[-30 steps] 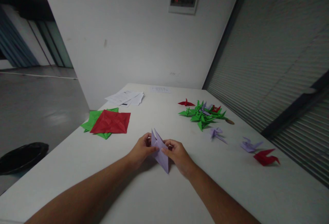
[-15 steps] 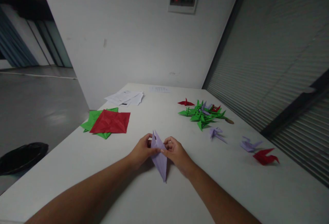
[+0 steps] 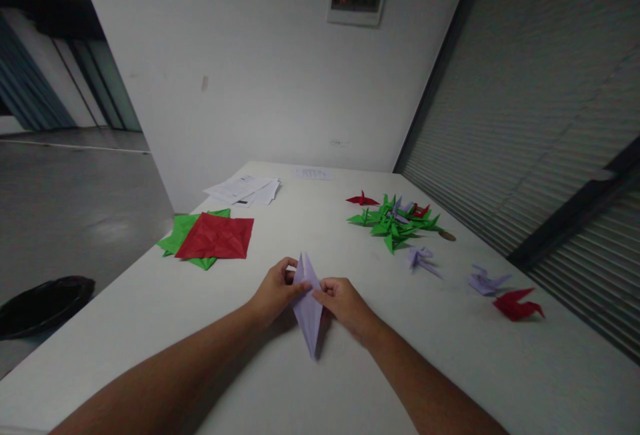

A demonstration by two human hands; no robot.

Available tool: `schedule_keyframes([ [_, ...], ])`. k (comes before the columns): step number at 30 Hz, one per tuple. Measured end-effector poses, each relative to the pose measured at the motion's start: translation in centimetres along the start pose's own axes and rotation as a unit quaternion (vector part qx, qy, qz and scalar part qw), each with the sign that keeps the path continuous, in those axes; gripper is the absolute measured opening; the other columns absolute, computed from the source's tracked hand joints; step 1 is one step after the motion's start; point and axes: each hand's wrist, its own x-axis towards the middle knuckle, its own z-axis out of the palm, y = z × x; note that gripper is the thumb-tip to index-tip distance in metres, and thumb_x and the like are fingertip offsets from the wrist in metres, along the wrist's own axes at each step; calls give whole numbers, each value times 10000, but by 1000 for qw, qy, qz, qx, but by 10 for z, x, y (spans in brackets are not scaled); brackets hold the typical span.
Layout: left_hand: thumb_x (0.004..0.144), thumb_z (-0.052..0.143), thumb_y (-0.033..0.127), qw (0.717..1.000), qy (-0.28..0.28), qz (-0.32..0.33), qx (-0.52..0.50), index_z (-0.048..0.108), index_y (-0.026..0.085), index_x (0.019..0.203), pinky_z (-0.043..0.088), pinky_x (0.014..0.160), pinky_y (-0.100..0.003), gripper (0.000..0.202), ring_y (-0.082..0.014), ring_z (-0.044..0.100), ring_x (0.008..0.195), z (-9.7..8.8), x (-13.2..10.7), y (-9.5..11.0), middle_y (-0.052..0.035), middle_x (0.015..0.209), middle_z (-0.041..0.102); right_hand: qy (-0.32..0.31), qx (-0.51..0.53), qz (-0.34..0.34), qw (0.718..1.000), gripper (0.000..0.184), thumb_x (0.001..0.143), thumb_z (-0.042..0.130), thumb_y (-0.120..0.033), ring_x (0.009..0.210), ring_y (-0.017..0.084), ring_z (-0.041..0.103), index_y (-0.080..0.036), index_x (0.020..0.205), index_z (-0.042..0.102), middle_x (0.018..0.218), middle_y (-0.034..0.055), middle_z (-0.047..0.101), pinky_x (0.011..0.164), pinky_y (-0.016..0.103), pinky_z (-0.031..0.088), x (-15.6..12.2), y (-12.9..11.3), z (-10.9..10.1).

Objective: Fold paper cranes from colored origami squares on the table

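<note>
Between my two hands is a folded sheet of purple origami paper (image 3: 309,318), a long diamond with two narrow points at its far end and one point towards me. My left hand (image 3: 280,290) pinches its left side, thumb on top and fingers behind. On the right edge my right hand (image 3: 340,295) grips the paper between thumb and curled fingers. The fingertips behind the paper are hidden.
Red paper (image 3: 220,236) lies over green sheets (image 3: 183,234) at left, with white printed papers (image 3: 245,190) beyond. Green folded cranes (image 3: 393,225) are heaped at right. Nearer are purple cranes (image 3: 487,282) and a red crane (image 3: 519,305). A black-lined bin (image 3: 45,305) stands left of the table.
The purple paper's near tip has swung slightly left, and its two far points have shifted a little right. My right hand's fingers have curled in closer against the paper's edge.
</note>
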Motion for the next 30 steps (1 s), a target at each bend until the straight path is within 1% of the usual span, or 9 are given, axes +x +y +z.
schedule_keyframes([
  [4,563,965,340,1000,14,-2,12,529,199,977,452,561,-222,617,-124,607,561,-1,2,0,55,645,644,52,1,-14,999,500,679,776,-636,455,141,571,-215,650,508,531,-42,588,447,249,430,3,-2,-3],
  [7,581,954,357,1000,17,6,9,529,205,960,434,552,-217,589,-105,562,530,-3,3,-1,77,601,603,76,2,-18,997,512,670,775,-647,454,145,576,-217,635,500,536,-29,607,441,251,434,4,-2,-6],
  [14,669,897,420,1000,10,28,-9,476,218,880,456,573,-235,512,-108,555,550,-6,5,-2,76,604,589,71,-3,-14,997,492,718,732,-650,473,145,604,-195,660,555,550,-6,635,470,242,444,4,-2,-12],
  [19,708,845,396,998,11,45,30,483,202,763,444,561,-227,414,-104,533,563,-8,7,-4,73,610,538,87,-30,-29,995,431,704,751,-579,471,112,566,-172,674,613,541,-12,618,478,216,424,4,-2,-16],
  [22,720,808,371,996,9,55,75,517,197,743,427,548,-229,339,-108,512,549,-13,9,-9,66,595,527,87,-54,-12,995,384,724,742,-536,428,89,503,-170,679,633,515,-19,603,433,198,366,3,-2,-19],
  [25,744,758,303,984,3,64,168,607,183,758,413,566,-236,193,-127,538,575,-20,11,-15,35,615,585,77,-93,10,993,331,751,730,-475,362,73,418,-179,646,627,443,-46,541,379,193,279,2,0,-22],
  [27,765,720,258,966,-3,75,249,683,177,783,415,589,-244,91,-145,571,611,-24,11,-16,6,653,645,69,-123,24,990,301,766,717,-423,344,77,410,-183,614,617,419,-48,527,367,198,266,1,1,-25],
  [28,777,700,241,953,-10,83,290,719,179,803,419,601,-250,70,-155,588,627,-26,11,-16,-6,676,674,67,-136,34,988,289,776,706,-395,343,81,420,-184,602,612,419,-44,535,366,201,268,1,1,-25],
  [30,807,664,218,924,-34,108,367,776,193,863,434,634,-262,128,-172,617,659,-26,8,-13,-25,733,718,67,-172,50,982,272,796,687,-343,355,90,456,-185,587,610,435,-31,561,376,207,284,1,1,-26],
])
